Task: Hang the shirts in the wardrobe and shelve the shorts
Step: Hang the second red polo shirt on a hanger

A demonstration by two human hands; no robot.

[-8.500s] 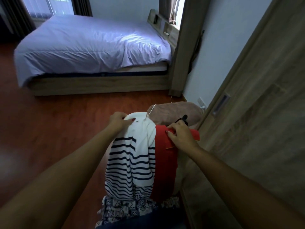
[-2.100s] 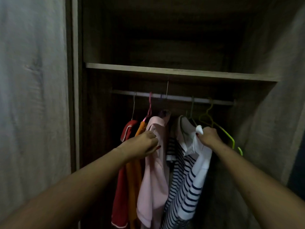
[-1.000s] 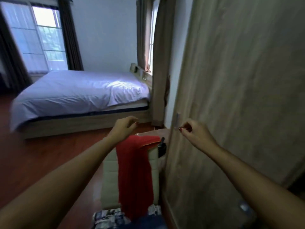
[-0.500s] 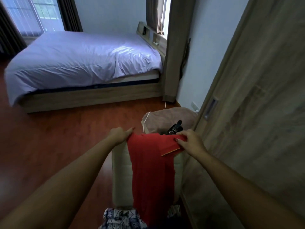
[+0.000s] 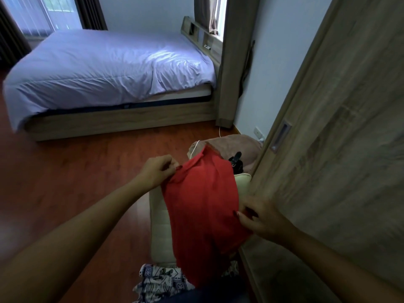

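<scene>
A red shirt (image 5: 203,211) lies draped over the back of a cream padded chair (image 5: 160,224) in front of me. My left hand (image 5: 158,171) pinches its upper left edge near the collar. My right hand (image 5: 259,217) grips the shirt's right side, lower down, beside the wardrobe door (image 5: 334,149). Below the shirt, black-and-white patterned shorts (image 5: 159,283) and a dark garment (image 5: 207,295) lie on the chair seat. The wardrobe's inside is out of view.
A bed with a pale lilac cover (image 5: 109,66) stands across the red-brown wooden floor (image 5: 65,182). A brown cushion (image 5: 231,145) and a black object (image 5: 237,162) sit behind the chair, near a wall socket (image 5: 258,133) and white cable.
My right hand has slid from the shirt's top corner down its right side. The left hand has lifted its edge, so the shirt is bunched and tilted.
</scene>
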